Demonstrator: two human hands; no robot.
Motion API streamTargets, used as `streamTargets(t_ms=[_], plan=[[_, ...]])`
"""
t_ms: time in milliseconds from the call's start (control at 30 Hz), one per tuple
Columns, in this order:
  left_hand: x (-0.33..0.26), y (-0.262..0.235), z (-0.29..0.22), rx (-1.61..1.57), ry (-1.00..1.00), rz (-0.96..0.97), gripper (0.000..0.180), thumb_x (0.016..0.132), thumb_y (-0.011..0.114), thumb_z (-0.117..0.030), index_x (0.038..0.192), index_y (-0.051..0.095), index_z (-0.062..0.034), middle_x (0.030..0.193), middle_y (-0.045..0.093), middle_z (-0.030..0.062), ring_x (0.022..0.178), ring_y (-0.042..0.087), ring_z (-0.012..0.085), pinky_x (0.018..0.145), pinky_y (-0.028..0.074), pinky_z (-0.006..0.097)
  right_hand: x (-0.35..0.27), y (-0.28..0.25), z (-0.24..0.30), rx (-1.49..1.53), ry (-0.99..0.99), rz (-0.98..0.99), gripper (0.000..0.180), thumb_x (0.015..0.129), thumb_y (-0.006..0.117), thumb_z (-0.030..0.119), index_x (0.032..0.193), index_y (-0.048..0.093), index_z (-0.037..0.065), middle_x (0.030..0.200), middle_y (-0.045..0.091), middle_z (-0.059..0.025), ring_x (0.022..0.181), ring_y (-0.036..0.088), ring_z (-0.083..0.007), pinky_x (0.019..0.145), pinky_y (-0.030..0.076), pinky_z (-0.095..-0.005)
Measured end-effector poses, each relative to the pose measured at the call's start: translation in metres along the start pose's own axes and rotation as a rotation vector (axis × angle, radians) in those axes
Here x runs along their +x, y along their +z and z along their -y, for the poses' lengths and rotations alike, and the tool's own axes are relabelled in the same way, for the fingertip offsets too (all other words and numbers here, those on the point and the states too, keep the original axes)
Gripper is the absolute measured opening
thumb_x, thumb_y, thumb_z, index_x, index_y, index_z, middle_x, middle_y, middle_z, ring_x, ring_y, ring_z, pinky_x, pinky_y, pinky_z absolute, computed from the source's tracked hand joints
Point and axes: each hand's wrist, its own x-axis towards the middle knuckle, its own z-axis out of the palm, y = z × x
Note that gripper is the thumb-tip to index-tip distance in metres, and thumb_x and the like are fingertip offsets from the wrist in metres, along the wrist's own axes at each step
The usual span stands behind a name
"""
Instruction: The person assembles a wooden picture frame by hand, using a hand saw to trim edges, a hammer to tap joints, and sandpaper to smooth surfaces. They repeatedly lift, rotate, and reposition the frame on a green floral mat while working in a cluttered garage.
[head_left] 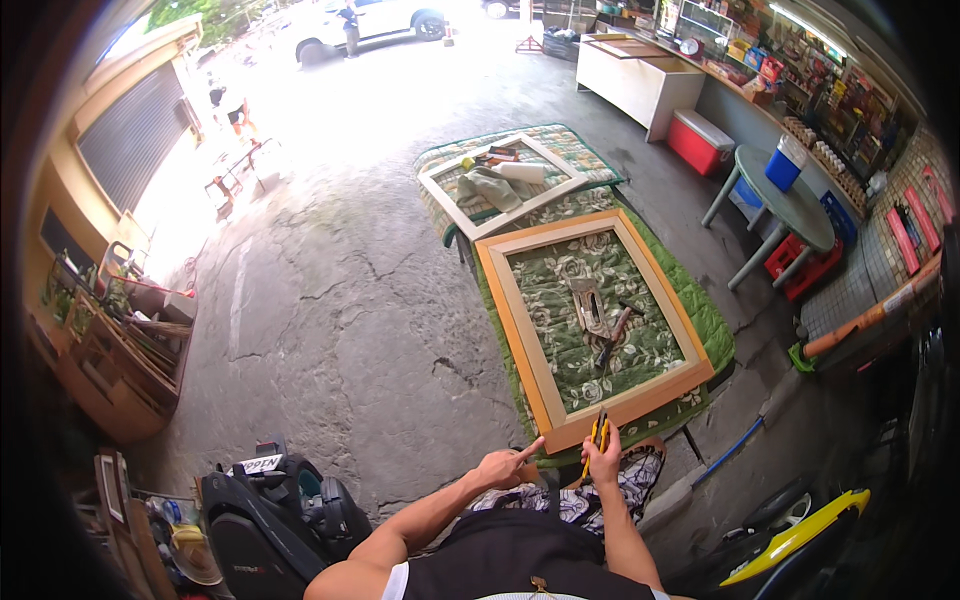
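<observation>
My right hand is closed around yellow-handled pliers, their dark jaws pointing up over the near rail of a wooden frame. My left hand has its index finger stretched out to the frame's near left corner, apparently touching it; the other fingers are partly hidden. This frame lies flat on a green floral quilt. Inside its opening rest a hammer and a metal hand tool whose kind I cannot make out.
Beyond lies a pale frame with a cloth and several tools. A round table and a red cooler stand at right. Motorcycle parts show at lower left and a yellow panel at lower right.
</observation>
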Motion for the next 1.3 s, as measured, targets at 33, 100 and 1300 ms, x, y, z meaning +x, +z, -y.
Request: streamTargets(t_ms=[33, 100, 1300], plan=[[0.0, 0.001, 0.003, 0.02, -0.012, 0.009, 0.101, 0.074, 0.061, -0.012, 0.153, 0.001, -0.0308, 0.093, 0.065, 0.0206, 0.087, 0.063, 0.0378, 0.07, 0.049, 0.047, 0.008, 0.003, 0.003, 0.01, 0.01, -0.018, 0.047, 0.081, 0.059, -0.001, 0.126, 0.045, 0.005, 0.078, 0.057, -0.0027, 0.054, 0.055, -0.0098, 0.047, 0.05, -0.0249], [-0.002, -0.007, 0.0, 0.034, -0.043, 0.078, 0.095, 0.075, 0.058, -0.015, 0.153, 0.005, -0.0295, 0.097, 0.065, 0.0224, 0.091, 0.062, 0.0397, 0.07, 0.048, 0.047, 0.021, 0.0, 0.005, 0.028, 0.047, -0.04, 0.038, 0.082, 0.061, 0.003, 0.119, 0.049, 0.004, 0.076, 0.058, -0.0023, 0.055, 0.056, -0.0098, 0.045, 0.05, -0.025], [0.009, -0.007, -0.002, 0.185, 0.012, 0.075, 0.075, 0.09, 0.053, -0.05, 0.151, 0.01, -0.0387, 0.078, 0.064, 0.0213, 0.073, 0.065, 0.0364, 0.061, 0.048, 0.047, 0.088, -0.066, -0.02, 0.443, 0.047, -0.445, 0.021, 0.079, 0.073, 0.015, 0.08, 0.054, 0.008, 0.057, 0.052, -0.0022, 0.04, 0.051, -0.0143, 0.037, 0.047, -0.0295]])
